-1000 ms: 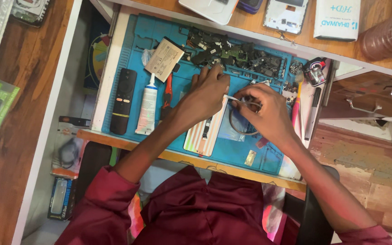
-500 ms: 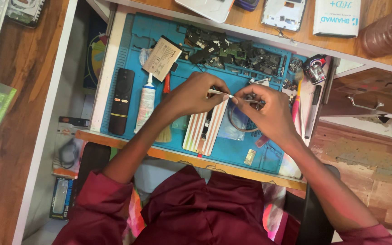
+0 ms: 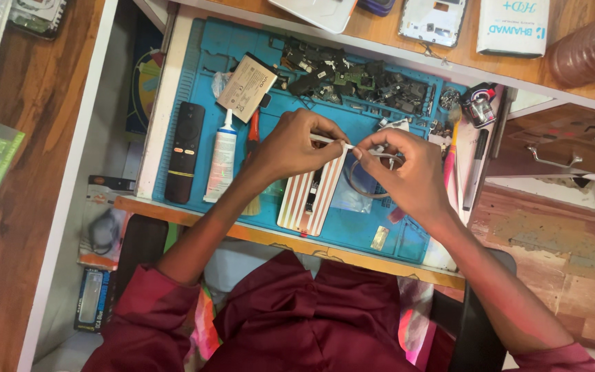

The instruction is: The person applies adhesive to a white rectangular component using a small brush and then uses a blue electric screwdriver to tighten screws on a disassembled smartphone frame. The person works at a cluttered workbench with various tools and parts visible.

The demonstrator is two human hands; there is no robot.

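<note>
Both grips pinch the same thin white strip (image 3: 330, 141): we see the left hand (image 3: 294, 145) closed on its left part and the right hand (image 3: 404, 169) nipping its right end between thumb and fingertip, the two hands almost touching over the middle of the blue mat (image 3: 380, 234).

Just under the hands lies a striped phone back (image 3: 309, 196), tilted, with a clear ring of tape (image 3: 366, 180) to its right, partly hidden by the right hand. Left of the left hand we find a white glue tube (image 3: 222, 165), a black remote (image 3: 184, 162) further left, and a tan battery (image 3: 246, 83) at the far left of the mat. Dark phone parts (image 3: 352, 79) lie along the far edge. The mat sits on a white worktop (image 3: 163, 103).

Against half a second ago, we see the hands slightly nearer to each other and the strip shorter between them; a second ago the left hand was higher, over the far end of the phone back. The tube, remote and battery lie as before.
</note>
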